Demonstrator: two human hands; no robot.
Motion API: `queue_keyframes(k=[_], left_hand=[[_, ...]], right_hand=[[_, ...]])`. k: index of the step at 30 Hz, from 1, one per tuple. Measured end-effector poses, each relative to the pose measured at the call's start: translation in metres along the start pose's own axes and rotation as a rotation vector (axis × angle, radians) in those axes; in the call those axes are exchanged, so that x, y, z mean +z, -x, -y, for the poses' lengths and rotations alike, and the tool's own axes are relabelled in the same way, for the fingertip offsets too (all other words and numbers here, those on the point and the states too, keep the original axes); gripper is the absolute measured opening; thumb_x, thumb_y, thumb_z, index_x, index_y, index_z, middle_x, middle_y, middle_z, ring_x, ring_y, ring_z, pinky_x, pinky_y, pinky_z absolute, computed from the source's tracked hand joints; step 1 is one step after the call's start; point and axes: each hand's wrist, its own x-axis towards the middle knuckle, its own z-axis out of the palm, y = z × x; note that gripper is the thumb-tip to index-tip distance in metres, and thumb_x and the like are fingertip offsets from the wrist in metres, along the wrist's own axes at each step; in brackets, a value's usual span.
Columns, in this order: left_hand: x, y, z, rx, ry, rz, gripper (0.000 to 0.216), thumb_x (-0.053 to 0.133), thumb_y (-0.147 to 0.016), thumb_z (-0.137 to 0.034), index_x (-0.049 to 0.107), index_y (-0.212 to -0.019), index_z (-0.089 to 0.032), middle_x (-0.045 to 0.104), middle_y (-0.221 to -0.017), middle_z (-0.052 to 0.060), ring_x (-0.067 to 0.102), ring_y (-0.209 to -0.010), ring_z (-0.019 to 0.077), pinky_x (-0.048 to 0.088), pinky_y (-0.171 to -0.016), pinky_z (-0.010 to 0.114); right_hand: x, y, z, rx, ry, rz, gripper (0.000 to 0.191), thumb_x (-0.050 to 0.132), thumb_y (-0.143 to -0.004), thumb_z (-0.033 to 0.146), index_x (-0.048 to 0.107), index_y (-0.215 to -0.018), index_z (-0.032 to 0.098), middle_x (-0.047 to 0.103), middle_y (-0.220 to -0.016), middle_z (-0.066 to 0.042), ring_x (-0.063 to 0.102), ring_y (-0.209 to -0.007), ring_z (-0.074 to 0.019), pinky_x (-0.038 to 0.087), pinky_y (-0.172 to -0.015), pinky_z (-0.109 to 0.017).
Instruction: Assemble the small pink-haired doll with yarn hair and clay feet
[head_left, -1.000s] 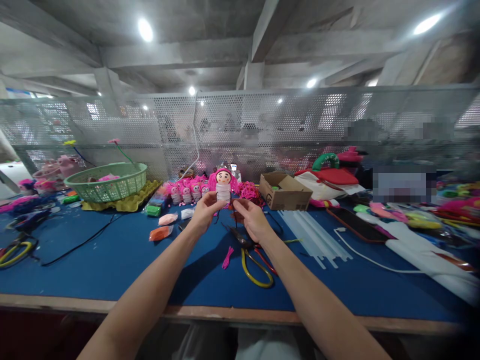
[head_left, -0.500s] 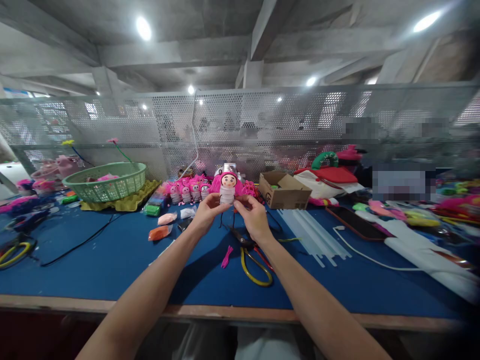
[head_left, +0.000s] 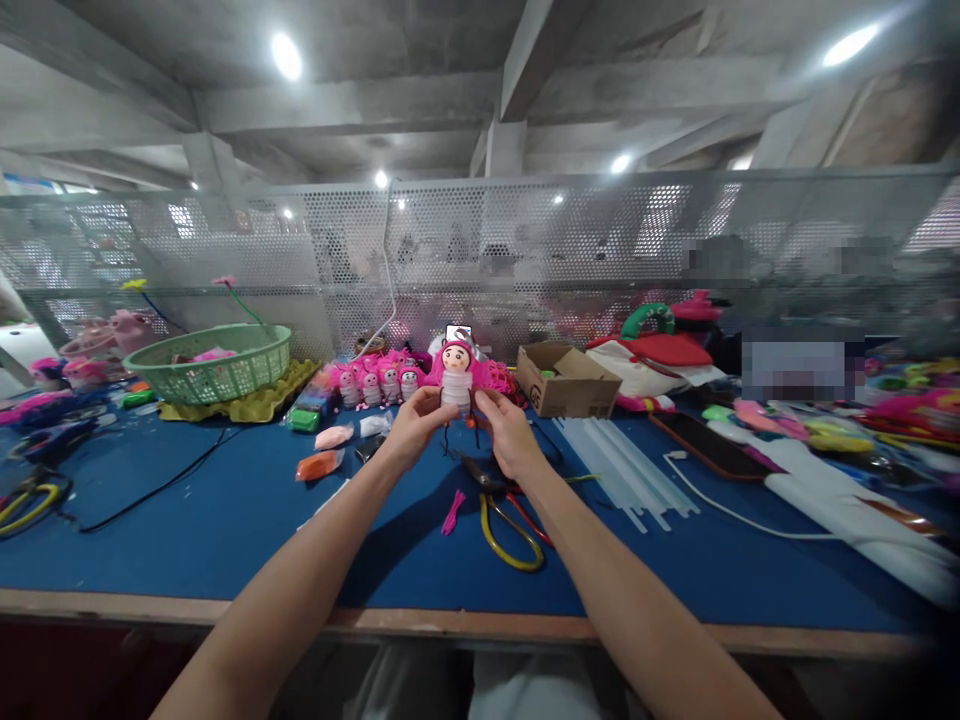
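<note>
A small doll point(head_left: 457, 388) with bright pink hair, a drawn face and a white banded body stands upright between my hands, with thin dark legs hanging below. My left hand point(head_left: 417, 425) pinches its left side, thumb against the lower body. On the other side my right hand point(head_left: 508, 432) has its fingertips closed at the doll's edge, by a thin dark limb; the exact contact is hard to see. Under my right wrist lie pliers point(head_left: 491, 485) with yellow and red handles. A bundle of pink cord point(head_left: 453, 512) rests just left of them.
Several similar pink dolls point(head_left: 369, 386) line up behind my left hand. Further left is a green basket point(head_left: 202, 375). A cardboard box point(head_left: 577, 392), translucent sticks point(head_left: 630, 470), a phone point(head_left: 709, 445) and a white cable point(head_left: 739, 525) lie to the right. Small colored packets point(head_left: 321, 464) sit at left.
My right fingers have shifted slightly right, from the doll's lower front to its side. The doll and my left hand stay nearly in place.
</note>
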Motion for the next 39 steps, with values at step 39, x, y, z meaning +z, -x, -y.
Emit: queue_keyframes(k=[39], left_hand=[[0.004, 0.012, 0.014, -0.232, -0.474, 0.451, 0.044, 0.054, -0.067, -0.055, 0.061, -0.068, -0.012, 0.036, -0.046, -0.004, 0.026, -0.041, 0.0046, 0.018, -0.041, 0.022]], right_hand=[[-0.012, -0.006, 0.028, -0.006, 0.231, -0.025, 0.032, 0.070, -0.055, 0.041, 0.066, -0.073, 0.016, 0.061, -0.058, 0.002, 0.048, -0.050, -0.0084, 0.035, -0.045, -0.021]])
